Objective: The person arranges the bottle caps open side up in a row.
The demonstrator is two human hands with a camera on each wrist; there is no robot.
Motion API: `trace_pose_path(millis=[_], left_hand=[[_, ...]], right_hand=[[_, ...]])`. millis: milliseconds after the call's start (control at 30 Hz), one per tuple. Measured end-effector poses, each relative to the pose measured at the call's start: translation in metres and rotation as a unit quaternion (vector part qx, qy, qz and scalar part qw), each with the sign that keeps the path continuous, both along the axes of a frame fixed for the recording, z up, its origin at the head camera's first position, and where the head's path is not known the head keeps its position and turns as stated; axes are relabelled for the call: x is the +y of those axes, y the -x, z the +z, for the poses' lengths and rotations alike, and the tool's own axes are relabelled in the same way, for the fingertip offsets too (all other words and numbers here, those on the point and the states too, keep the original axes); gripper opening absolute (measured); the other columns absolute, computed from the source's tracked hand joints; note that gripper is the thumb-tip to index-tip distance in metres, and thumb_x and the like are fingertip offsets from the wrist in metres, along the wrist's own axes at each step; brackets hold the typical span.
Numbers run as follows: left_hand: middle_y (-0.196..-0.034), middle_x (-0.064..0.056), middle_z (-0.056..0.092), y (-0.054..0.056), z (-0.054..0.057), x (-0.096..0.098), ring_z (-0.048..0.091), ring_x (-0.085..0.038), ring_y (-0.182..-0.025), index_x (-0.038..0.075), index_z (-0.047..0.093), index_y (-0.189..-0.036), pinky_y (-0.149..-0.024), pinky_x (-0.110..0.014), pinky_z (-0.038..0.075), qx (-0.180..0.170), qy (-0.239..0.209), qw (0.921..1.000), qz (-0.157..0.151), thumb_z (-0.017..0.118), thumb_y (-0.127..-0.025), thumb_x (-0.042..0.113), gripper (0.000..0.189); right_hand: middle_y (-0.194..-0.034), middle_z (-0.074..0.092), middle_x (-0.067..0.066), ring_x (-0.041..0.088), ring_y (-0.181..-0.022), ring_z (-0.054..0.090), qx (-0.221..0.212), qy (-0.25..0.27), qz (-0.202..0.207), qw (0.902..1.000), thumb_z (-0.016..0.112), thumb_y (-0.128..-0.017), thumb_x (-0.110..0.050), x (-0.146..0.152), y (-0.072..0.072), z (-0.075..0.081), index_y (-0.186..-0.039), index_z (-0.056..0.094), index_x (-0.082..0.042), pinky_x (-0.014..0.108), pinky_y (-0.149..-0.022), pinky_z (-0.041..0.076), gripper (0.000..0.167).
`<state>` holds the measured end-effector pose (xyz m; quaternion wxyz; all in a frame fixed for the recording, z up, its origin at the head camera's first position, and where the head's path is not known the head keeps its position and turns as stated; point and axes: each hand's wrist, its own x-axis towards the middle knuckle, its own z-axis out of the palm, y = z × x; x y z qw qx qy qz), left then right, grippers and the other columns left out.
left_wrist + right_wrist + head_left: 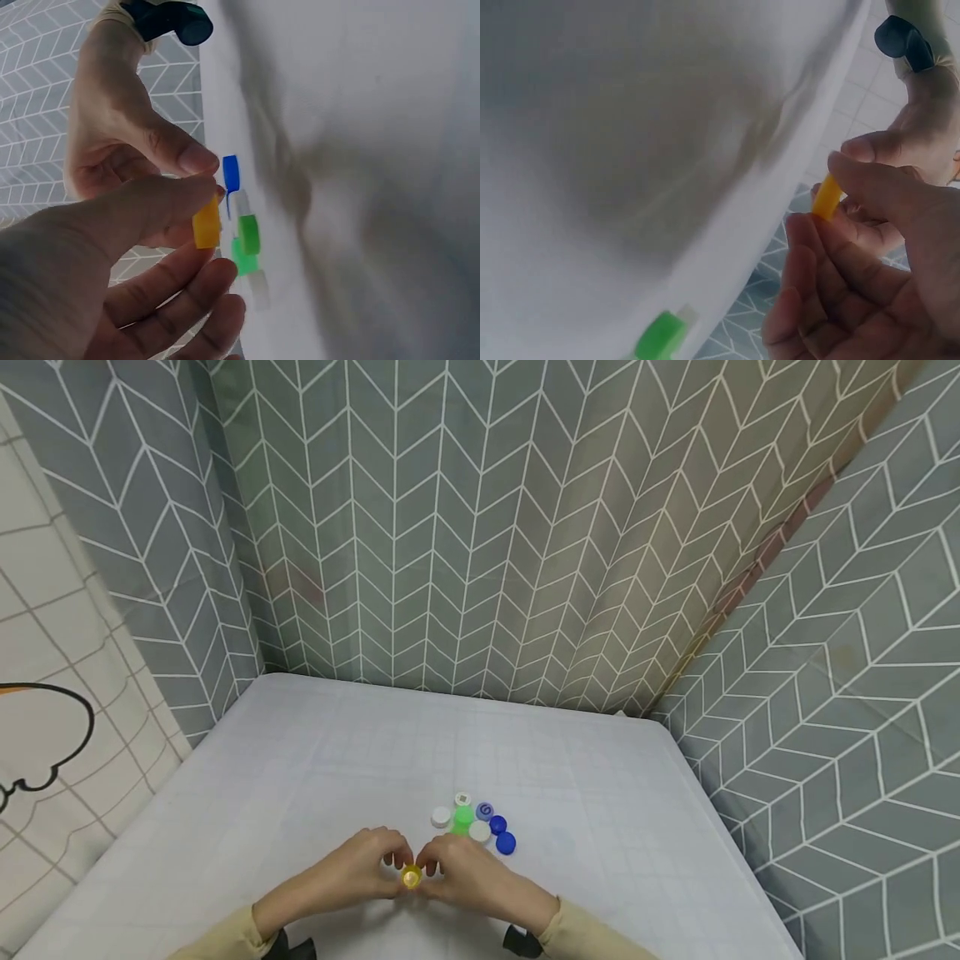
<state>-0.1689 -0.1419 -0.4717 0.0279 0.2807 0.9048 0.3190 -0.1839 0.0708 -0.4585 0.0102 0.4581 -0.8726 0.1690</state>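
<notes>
A yellow bottle cap is between my two hands, close over the front of the table. My left hand pinches it from the left, thumb on one side and fingertips on the other. From the right, my right hand pinches the same cap; in the right wrist view the yellow cap shows between thumb and index fingertip. The thumbs nearly meet at its upper edge in the left wrist view, where the cap appears side-on. Its inside is partly hidden by the fingers.
Just beyond the right hand lies a loose cluster of caps: a white cap, a patterned white cap, a green cap, a marked blue cap and several others. They rest on a white-covered table, with patterned curtains around it.
</notes>
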Motion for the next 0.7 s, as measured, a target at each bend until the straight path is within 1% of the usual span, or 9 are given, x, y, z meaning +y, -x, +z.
trace_pose_path(millis=[100, 233, 367, 500, 567, 700], left_hand=[[-0.08, 0.02, 0.059, -0.001, -0.006, 0.0, 0.049, 0.002, -0.074, 0.024, 0.066, -0.085, -0.068, -0.022, 0.038, 0.018, 0.016, 0.9996, -0.016, 0.081, -0.071, 0.029, 0.021], [-0.079, 0.02, 0.058, -0.001, -0.013, 0.001, 0.047, 0.003, -0.072, 0.023, 0.066, -0.085, -0.067, -0.021, 0.037, 0.022, 0.028, 0.999, -0.029, 0.082, -0.069, 0.03, 0.024], [-0.081, 0.02, 0.056, 0.001, -0.019, 0.002, 0.044, 0.002, -0.075, 0.024, 0.065, -0.085, -0.069, -0.023, 0.034, 0.025, 0.048, 0.9983, -0.022, 0.083, -0.068, 0.034, 0.026], [-0.083, 0.018, 0.055, 0.006, -0.021, 0.003, 0.044, 0.001, -0.077, 0.023, 0.065, -0.086, -0.071, -0.024, 0.032, 0.033, 0.056, 0.9978, -0.01, 0.083, -0.068, 0.034, 0.027], [-0.084, 0.017, 0.055, 0.008, -0.021, 0.003, 0.044, 0.0, -0.078, 0.023, 0.065, -0.086, -0.071, -0.025, 0.033, 0.031, 0.057, 0.9978, -0.006, 0.083, -0.068, 0.034, 0.027], [-0.089, 0.018, 0.054, 0.013, -0.023, 0.003, 0.044, -0.001, -0.082, 0.026, 0.066, -0.086, -0.073, -0.027, 0.035, 0.03, 0.062, 0.9976, -0.001, 0.083, -0.069, 0.036, 0.026]], right_hand=[[-0.083, 0.069, -0.011, -0.008, -0.072, 0.055, 0.009, -0.01, 0.016, 0.9998, 0.077, -0.081, -0.028, -0.001, -0.003, -0.004, -0.095, 0.073, -0.016, 0.002, -0.064, 0.038, 0.019], [-0.081, 0.067, -0.012, -0.011, -0.069, 0.05, 0.025, -0.022, 0.026, 0.9991, 0.077, -0.081, -0.03, -0.003, -0.004, -0.01, -0.093, 0.073, -0.017, 0.001, -0.063, 0.036, 0.018], [-0.079, 0.064, -0.013, -0.009, -0.068, 0.046, 0.035, -0.036, 0.017, 0.9986, 0.077, -0.081, -0.033, -0.004, -0.002, -0.014, -0.092, 0.073, -0.018, 0.002, -0.062, 0.035, 0.019], [-0.078, 0.062, -0.014, -0.007, -0.069, 0.045, 0.041, -0.043, 0.0, 0.9982, 0.077, -0.08, -0.033, -0.004, 0.002, -0.016, -0.091, 0.073, -0.019, 0.005, -0.061, 0.035, 0.019], [-0.077, 0.061, -0.014, -0.007, -0.069, 0.045, 0.047, -0.043, -0.003, 0.998, 0.078, -0.08, -0.034, -0.004, 0.004, -0.017, -0.091, 0.072, -0.019, 0.005, -0.061, 0.035, 0.019], [-0.079, 0.06, -0.014, -0.008, -0.07, 0.045, 0.043, -0.042, -0.003, 0.9982, 0.076, -0.081, -0.035, -0.002, 0.008, -0.019, -0.092, 0.072, -0.019, 0.004, -0.061, 0.036, 0.02]])
